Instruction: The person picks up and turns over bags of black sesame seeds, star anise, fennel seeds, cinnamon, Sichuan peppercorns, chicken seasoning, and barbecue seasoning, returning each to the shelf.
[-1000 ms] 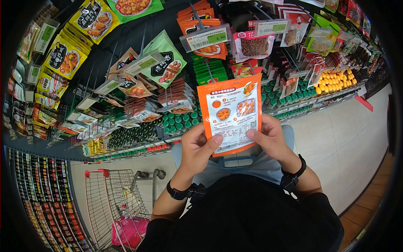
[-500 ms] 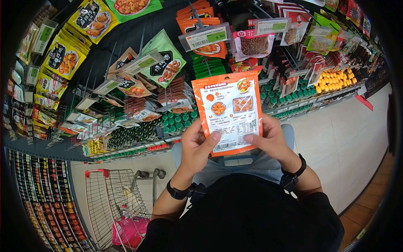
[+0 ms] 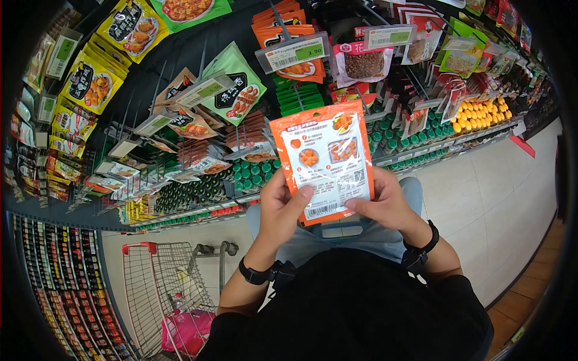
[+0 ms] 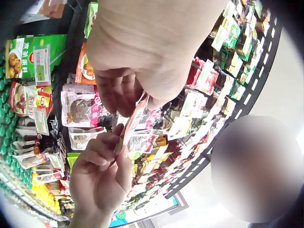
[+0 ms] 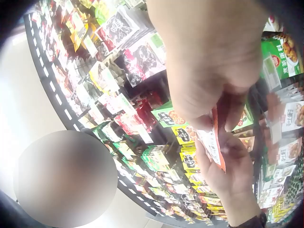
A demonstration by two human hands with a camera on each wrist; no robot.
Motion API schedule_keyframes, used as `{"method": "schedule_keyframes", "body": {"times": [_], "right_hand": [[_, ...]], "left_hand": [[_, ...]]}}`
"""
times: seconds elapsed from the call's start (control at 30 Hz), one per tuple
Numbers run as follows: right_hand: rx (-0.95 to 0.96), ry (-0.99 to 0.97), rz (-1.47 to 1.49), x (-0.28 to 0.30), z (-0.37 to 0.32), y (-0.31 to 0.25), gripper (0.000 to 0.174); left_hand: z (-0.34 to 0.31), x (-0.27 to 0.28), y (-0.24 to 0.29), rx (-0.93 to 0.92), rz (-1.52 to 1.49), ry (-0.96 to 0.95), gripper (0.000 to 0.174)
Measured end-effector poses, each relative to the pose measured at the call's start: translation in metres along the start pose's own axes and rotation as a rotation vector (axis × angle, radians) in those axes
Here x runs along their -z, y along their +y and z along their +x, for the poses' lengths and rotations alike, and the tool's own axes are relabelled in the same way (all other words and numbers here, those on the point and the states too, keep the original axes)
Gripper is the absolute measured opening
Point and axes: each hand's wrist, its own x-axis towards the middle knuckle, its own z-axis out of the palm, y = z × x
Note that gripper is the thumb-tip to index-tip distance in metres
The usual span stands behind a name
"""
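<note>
I've lifted the orange packet (image 3: 324,159) a little and moved it left. Its top now tilts further left.

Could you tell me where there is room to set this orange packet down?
The cart basket has bare mesh beside the pink bag. The tiled floor right of the bottle rows lies bare. Hanging packets and those rows are packed tight. Left hand and right hand hold the orange packet.

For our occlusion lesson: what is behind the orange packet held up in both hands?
Around the orange packet, pinched by left hand and right hand, show green packets on pegs and rows of green-capped bottles. Whatever hangs directly behind it is covered.
</note>
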Motion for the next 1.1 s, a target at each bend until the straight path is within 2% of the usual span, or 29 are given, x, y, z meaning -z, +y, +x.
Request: {"method": "schedule_keyframes", "body": {"times": [0.2, 0.63, 0.9, 1.1], "right_hand": [[-0.047, -0.043, -0.015, -0.003, -0.001, 0.001, 0.042], [-0.034, -0.031, -0.021, -0.005, -0.001, 0.001, 0.039], [-0.033, -0.026, -0.029, -0.003, -0.002, 0.002, 0.037], [-0.019, -0.025, -0.032, -0.003, -0.001, 0.002, 0.037]], "left_hand": [[0.0, 0.003, 0.0, 0.014, 0.055, 0.058, 0.025], [0.0, 0.005, -0.002, -0.016, 0.071, 0.033, 0.025], [0.001, 0.01, -0.01, -0.03, 0.073, 0.147, 0.024], [0.001, 0.015, -0.013, -0.01, 0.073, 0.149, 0.023]]}}
